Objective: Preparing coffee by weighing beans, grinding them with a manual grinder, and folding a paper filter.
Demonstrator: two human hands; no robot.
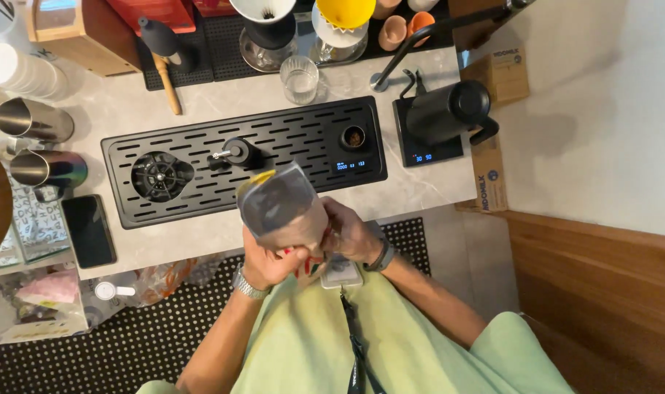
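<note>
A pale stone counter (201, 241) is seen from above, with a long black slotted drip tray (303, 135) set across it; a small cup of dark grounds (354, 137) is stood at the tray's right end beside a lit display. A black gooseneck kettle (449, 109) is placed on its base just right of the tray, and two steel pitchers (37, 142) are laid at the counter's left, near a dark phone (89, 230). A clear glass (300, 79) is stood behind the tray. In front of the counter, above the chest, a grey pouch (281, 208) with a yellow strip is held tilted: the left hand (268, 264) is closed around its lower edge, the right hand (351, 232) is wrapped against its side
</note>
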